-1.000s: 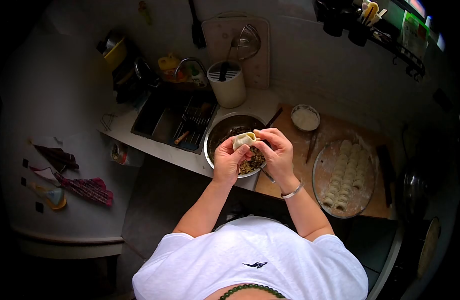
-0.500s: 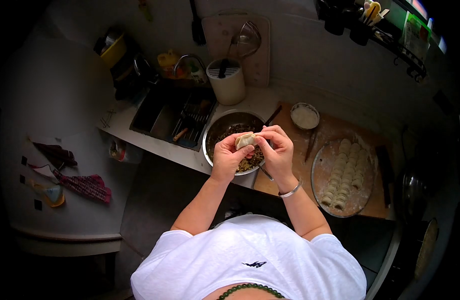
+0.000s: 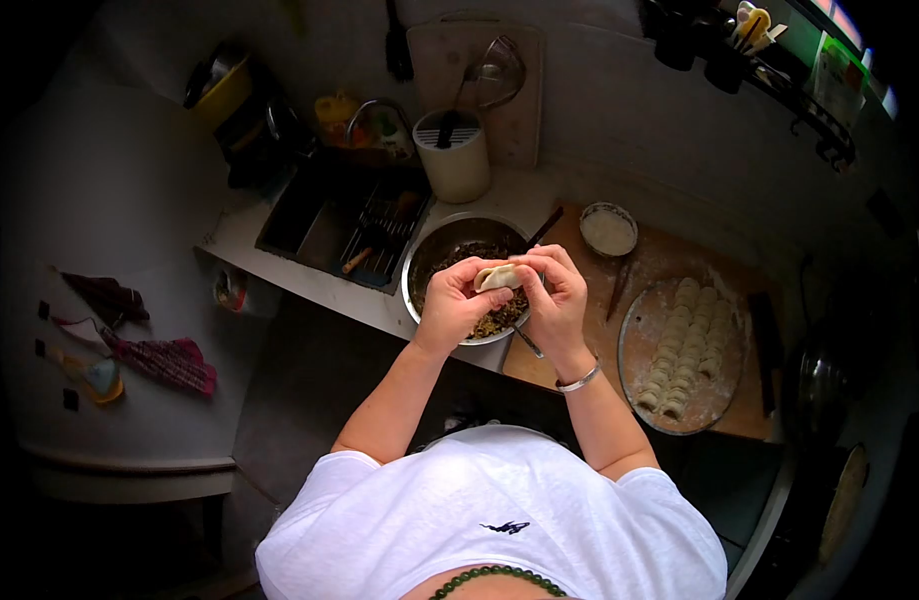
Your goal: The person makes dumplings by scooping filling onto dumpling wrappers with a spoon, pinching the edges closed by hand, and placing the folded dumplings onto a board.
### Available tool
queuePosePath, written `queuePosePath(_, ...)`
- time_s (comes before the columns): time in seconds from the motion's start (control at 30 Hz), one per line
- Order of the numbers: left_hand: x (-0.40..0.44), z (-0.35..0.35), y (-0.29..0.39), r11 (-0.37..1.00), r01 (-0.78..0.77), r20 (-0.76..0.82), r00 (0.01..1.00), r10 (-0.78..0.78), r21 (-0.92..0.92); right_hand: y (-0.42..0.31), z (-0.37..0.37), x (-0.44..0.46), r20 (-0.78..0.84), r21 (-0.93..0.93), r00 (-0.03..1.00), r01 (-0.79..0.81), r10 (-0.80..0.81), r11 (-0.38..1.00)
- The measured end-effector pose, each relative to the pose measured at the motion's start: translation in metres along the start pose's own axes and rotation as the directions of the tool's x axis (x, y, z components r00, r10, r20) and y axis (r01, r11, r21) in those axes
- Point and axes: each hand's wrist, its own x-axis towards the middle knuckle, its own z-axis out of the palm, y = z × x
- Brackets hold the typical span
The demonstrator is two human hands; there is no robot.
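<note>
A pale folded dumpling [image 3: 495, 278] is held between both hands, above a metal bowl [image 3: 411, 290] of dark chopped filling. My left hand [image 3: 457, 303] pinches its left side with thumb and fingers. On its right side, my right hand [image 3: 553, 300] presses the edge between thumb and fingertips. A dark handle [image 3: 545, 227] rests over the bowl's back rim, and a metal utensil [image 3: 528, 342] sticks out at the front. To the right, a round floured glass tray [image 3: 634, 392] bears rows of several dumplings [image 3: 677, 345].
A small bowl of flour [image 3: 608, 231] and a rolling pin [image 3: 619, 288] are on the wooden board [image 3: 539, 370]. Left of the metal bowl is a sink [image 3: 314, 225] with a rack; behind stands a white utensil holder [image 3: 453, 170]. Cloths [image 3: 164, 360] lie at far left.
Both hands stay together over the bowl while the fingers shift along the dumpling. Its opening, visible a second ago, now looks pressed closer together. The camera view has shifted slightly.
</note>
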Motion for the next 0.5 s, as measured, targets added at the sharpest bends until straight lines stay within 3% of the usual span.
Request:
queuePosePath(0.07,0.003,-0.006,-0.005,0.985,-0.058,0.042,0.998,0.052,0.164,-0.011,0.001,0.002,-0.004,0.097,0.990,-0.142,0.143,0.985)
queuePosePath(0.1,0.003,-0.005,-0.003,0.985,-0.058,0.038,0.998,0.052,0.161,-0.008,0.001,0.001,0.001,0.095,0.990,-0.144,0.144,0.985)
queuePosePath(0.17,0.002,0.000,0.003,0.998,0.051,0.056,0.997,-0.049,-0.039,0.002,0.001,0.000,0.025,0.049,1.000,0.002,-0.003,0.999)
queuePosePath(0.2,0.001,0.003,0.002,0.970,0.102,0.058,0.994,-0.091,-0.220,0.004,0.003,-0.002,0.030,0.049,1.000,0.000,-0.001,0.999)
queuePosePath(0.23,0.000,0.007,-0.001,0.970,0.101,0.053,0.994,-0.091,-0.222,0.005,0.007,-0.004,-0.044,0.107,0.999,-0.015,0.019,0.994)
queuePosePath(0.27,-0.002,0.013,-0.006,0.930,0.121,-0.006,0.991,-0.131,-0.346,0.006,0.010,-0.007,-0.115,0.164,0.992,-0.024,0.044,0.986)
queuePosePath(0.33,-0.005,0.020,-0.017,0.868,0.083,-0.100,0.983,-0.151,-0.490,0.009,0.016,-0.012,-0.140,0.171,0.988,-0.041,0.066,0.984)
queuePosePath(0.37,-0.005,0.018,-0.020,0.866,0.079,-0.105,0.983,-0.150,-0.493,0.010,0.017,-0.015,-0.170,0.177,0.982,-0.056,0.087,0.983)
queuePosePath(0.43,-0.004,0.015,-0.014,0.981,-0.019,-0.129,0.992,-0.006,-0.194,0.006,0.014,-0.014,-0.177,0.159,0.983,-0.027,0.055,0.987)
queuePosePath(0.47,-0.002,0.013,-0.011,0.980,-0.020,-0.134,0.991,-0.007,-0.197,0.004,0.011,-0.013,-0.191,0.141,0.981,0.002,0.026,0.990)
queuePosePath(0.5,-0.002,0.011,-0.007,0.996,0.029,-0.087,0.996,-0.036,-0.087,0.005,0.006,-0.010,-0.187,0.140,0.982,-0.001,0.027,0.990)
